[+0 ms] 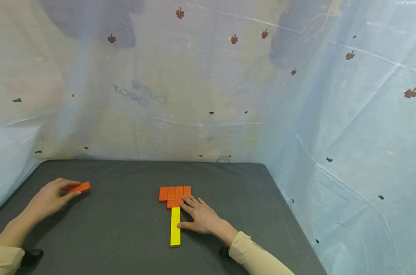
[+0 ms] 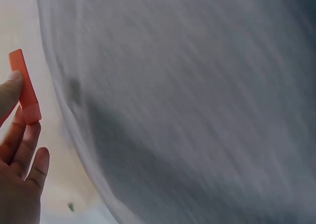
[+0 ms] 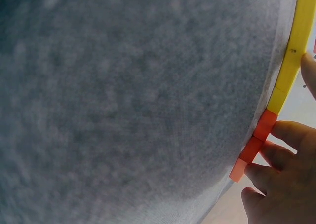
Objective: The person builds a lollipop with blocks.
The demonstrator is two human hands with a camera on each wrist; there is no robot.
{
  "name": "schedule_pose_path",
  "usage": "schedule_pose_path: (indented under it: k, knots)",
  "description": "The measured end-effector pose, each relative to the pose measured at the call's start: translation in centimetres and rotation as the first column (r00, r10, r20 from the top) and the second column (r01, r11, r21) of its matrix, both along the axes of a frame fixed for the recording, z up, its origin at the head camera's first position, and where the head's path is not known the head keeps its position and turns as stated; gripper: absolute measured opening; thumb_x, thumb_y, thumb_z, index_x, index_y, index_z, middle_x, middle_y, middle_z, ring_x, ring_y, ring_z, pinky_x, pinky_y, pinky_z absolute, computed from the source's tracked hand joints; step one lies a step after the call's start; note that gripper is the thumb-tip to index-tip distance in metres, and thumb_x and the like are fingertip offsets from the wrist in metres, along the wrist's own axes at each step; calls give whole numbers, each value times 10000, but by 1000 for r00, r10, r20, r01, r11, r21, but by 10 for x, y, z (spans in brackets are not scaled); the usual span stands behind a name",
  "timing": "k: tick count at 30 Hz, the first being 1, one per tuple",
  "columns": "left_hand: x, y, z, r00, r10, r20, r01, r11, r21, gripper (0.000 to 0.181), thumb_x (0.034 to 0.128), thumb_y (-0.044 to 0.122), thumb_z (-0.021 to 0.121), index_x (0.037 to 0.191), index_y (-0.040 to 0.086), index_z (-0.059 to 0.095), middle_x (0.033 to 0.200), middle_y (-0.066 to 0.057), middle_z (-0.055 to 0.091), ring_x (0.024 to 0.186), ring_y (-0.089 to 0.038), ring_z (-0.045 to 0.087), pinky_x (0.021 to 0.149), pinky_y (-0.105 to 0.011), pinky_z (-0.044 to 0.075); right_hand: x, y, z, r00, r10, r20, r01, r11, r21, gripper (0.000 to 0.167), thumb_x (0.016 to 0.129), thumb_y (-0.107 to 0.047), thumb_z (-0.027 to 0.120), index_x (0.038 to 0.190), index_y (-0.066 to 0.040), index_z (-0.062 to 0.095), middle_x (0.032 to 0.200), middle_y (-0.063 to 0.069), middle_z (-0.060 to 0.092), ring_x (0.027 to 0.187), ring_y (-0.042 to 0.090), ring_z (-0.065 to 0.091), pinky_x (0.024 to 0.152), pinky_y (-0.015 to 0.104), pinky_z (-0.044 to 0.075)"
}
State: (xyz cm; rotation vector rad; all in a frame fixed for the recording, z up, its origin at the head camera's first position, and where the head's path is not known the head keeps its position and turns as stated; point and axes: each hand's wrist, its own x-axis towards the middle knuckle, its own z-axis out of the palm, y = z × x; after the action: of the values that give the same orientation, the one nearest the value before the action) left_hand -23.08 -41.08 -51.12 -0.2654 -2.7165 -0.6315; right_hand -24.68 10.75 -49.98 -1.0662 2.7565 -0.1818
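At the left of the table my left hand (image 1: pixel 49 196) pinches an orange rectangular block (image 1: pixel 82 187) between thumb and fingers. The left wrist view shows that block (image 2: pixel 24 88) tilted, its lower end against the fingertips. Mid-table, several orange blocks (image 1: pixel 164 194) lie side by side in a flat cluster. Below them a long yellow block (image 1: pixel 175 229) extends toward me, its far end touching the cluster. My right hand (image 1: pixel 206 218) rests beside both, fingers spread. Its fingertips touch the orange blocks (image 3: pixel 252 147) and its thumb lies against the yellow block (image 3: pixel 296 41).
The blocks lie on a dark grey table (image 1: pixel 125 229) with rounded far corners. Translucent sheeting (image 1: pixel 208 88) printed with leaves hangs behind the table and along its right side. More sheeting stands at the left edge.
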Motion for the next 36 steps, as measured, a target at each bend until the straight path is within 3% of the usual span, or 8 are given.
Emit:
schedule_pose_path:
  k: [7, 21, 36]
  knots:
    - [-9, 36, 8, 999, -40, -35, 41, 999, 35, 362, 935, 217, 806, 1198, -18, 723, 1099, -230, 662, 951, -411, 625, 713, -607, 495, -1, 0, -1, 1000, -3, 9, 3, 1000, 0, 817, 997, -681, 528, 1638, -205, 356, 1720, -12, 227, 1586, 247, 211, 1278, 481, 194]
    - [-26, 104, 11, 990, -125, -57, 132, 983, 130, 346, 932, 181, 805, 1229, 22, 721, 1156, -197, 665, 996, -375, 603, 764, -596, 483, -3, 1, -4, 1000, 12, -1, -12, 1000, -13, 818, 999, -682, 524, 1636, -196, 358, 1723, 0, 225, 1587, 249, 206, 1273, 491, 206]
    - [-52, 161, 13, 980, -197, 27, 189, 963, 190, 365, 954, 223, 785, 1275, 65, 715, 1203, -152, 661, 1059, -350, 603, 837, -581, 501, -1, 1, -2, 1000, 9, -2, -9, 1000, -13, 810, 1002, -671, 532, 1634, -193, 365, 1720, -2, 232, 1587, 245, 208, 1274, 485, 208]
